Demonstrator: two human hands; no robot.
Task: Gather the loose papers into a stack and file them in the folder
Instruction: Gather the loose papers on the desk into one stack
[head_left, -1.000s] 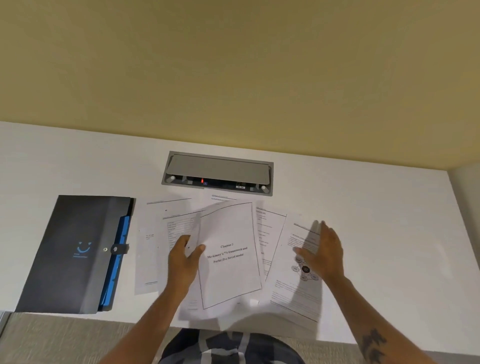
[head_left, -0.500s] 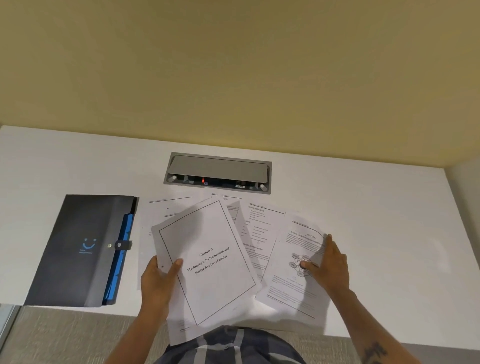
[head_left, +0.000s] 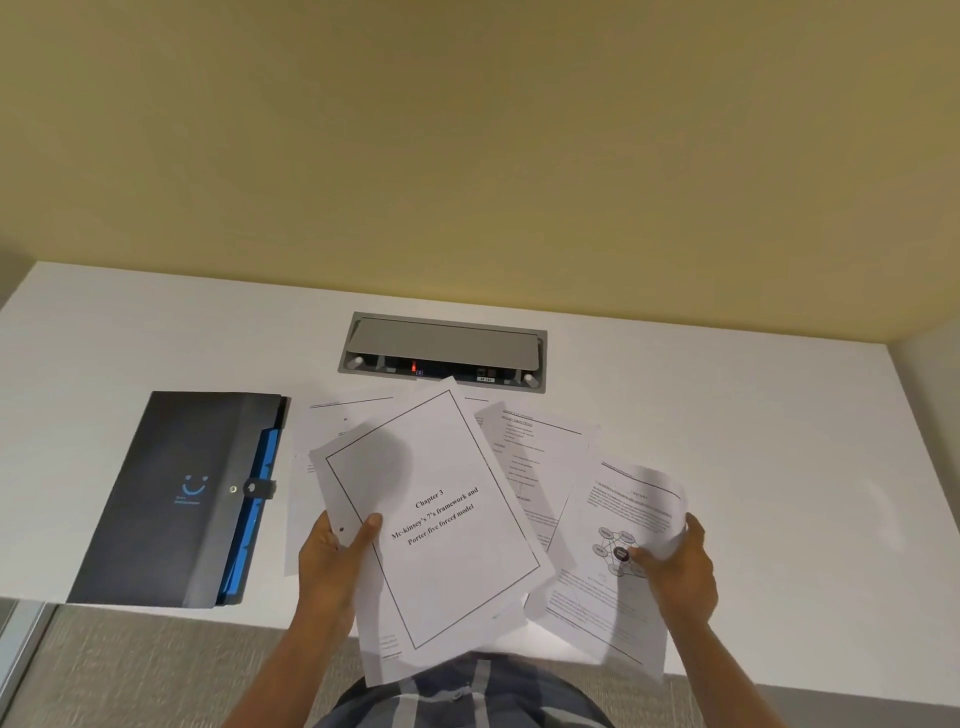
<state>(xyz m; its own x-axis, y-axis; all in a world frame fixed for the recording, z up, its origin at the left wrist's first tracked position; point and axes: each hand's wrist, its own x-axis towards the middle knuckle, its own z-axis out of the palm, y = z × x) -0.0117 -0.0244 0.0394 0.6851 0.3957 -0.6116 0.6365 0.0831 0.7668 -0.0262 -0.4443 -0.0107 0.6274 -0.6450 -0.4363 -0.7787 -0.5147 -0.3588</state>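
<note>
My left hand grips the left edge of a "Chapter 3" title sheet, held tilted above the desk with another sheet under it. Off to the right, my right hand pinches a page with a circular diagram by its right edge, lifting it. More loose papers lie fanned on the white desk beneath. The dark grey folder with blue inner tabs lies buttoned shut at the left.
A grey recessed power and cable box sits in the desk behind the papers. A yellow wall rises behind the desk. The desk's front edge runs just in front of my body, with grey carpet below.
My left hand has raised the title sheet and turned it clockwise. My right hand went from pressing flat on the diagram page to gripping its right edge and lifting it.
</note>
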